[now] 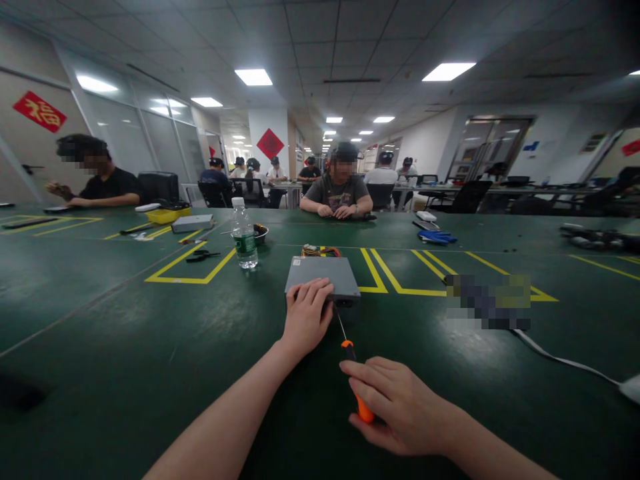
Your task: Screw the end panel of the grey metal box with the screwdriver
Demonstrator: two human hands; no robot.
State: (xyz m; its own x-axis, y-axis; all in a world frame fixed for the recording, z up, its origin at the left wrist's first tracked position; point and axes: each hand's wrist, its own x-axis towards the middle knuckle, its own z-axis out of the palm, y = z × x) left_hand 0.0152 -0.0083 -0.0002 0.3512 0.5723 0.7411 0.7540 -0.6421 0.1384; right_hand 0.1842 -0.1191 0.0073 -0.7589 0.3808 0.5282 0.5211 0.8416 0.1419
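A grey metal power supply unit (325, 272) lies on the green table, its bundle of coloured cables (320, 251) at the far side. My left hand (309, 313) grips its near left corner, with the fingers over the top and the thumb by the near face. In my right hand (393, 403) is an orange and black screwdriver (363, 408), held by the handle between thumb and fingers. Its thin shaft slants up towards the near face of the power supply, right beside my left thumb. Whether the tip touches a screw is too small to tell.
A water bottle (243, 237) stands left of the power supply, with a small bowl (261, 233) behind it. Further left are a yellow tray (167, 213) and another grey box (193, 223). Blue-handled tools (437, 237) and a white cable (565, 362) lie right. People sit opposite.
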